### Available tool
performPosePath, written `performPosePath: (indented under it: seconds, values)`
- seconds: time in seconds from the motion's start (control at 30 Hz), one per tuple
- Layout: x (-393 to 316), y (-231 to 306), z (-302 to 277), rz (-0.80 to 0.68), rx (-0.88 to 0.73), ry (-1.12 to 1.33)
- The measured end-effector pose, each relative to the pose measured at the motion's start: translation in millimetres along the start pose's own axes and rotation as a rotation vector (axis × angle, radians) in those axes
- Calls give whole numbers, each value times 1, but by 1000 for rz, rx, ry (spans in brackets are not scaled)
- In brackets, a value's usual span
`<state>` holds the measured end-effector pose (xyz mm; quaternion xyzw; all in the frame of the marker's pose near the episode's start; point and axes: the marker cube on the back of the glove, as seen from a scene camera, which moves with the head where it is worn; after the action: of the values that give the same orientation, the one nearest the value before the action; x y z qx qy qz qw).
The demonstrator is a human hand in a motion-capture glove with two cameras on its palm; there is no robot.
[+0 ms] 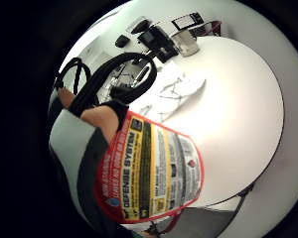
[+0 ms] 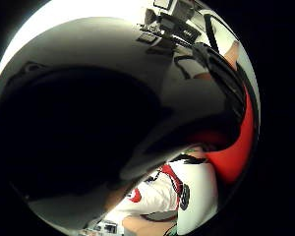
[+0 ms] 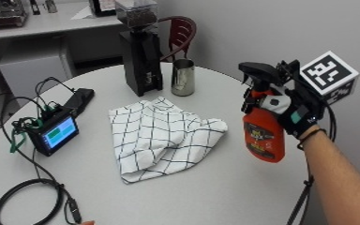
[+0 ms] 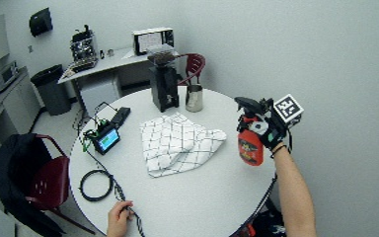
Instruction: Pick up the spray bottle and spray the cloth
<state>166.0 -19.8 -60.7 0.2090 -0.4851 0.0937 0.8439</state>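
My gloved right hand [image 3: 295,110] grips the neck of a red spray bottle [image 3: 264,136] with a black trigger head [image 3: 258,71], holding it upright in the air over the table's right side. Its nozzle points left toward the white checked cloth [image 3: 161,138], which lies crumpled in the middle of the round white table [image 3: 230,187]. The hand and bottle [image 4: 250,145] show the same way in the wide outside view, right of the cloth [image 4: 176,143]. The bottle's label [image 1: 154,173] fills much of the little finger side palm view, with the cloth [image 1: 176,91] beyond. Red plastic [image 2: 236,147] edges the thumb side palm view.
A black coffee grinder [image 3: 139,47] and a steel cup [image 3: 182,77] stand at the table's far side. A small screen [image 3: 55,133] with cables sits at the left, a coiled black cable [image 3: 27,201] near the front. A bare left hand [image 4: 118,217] rests at the table's front edge.
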Motion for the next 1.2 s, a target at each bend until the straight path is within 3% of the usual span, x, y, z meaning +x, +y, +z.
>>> performPosePath:
  seconds: [0.2, 0.37, 0.53, 0.77, 1.03, 1.2]
  values:
    - [-29, -17, 12, 72, -103, 106]
    - [8, -15, 46, 179, -198, 199]
    - [29, -12, 59, 214, -199, 155]
    - [-15, -26, 42, 222, -172, 186]
    - [47, -6, 87, 349, -257, 183]
    - [21, -10, 59, 323, -200, 187]
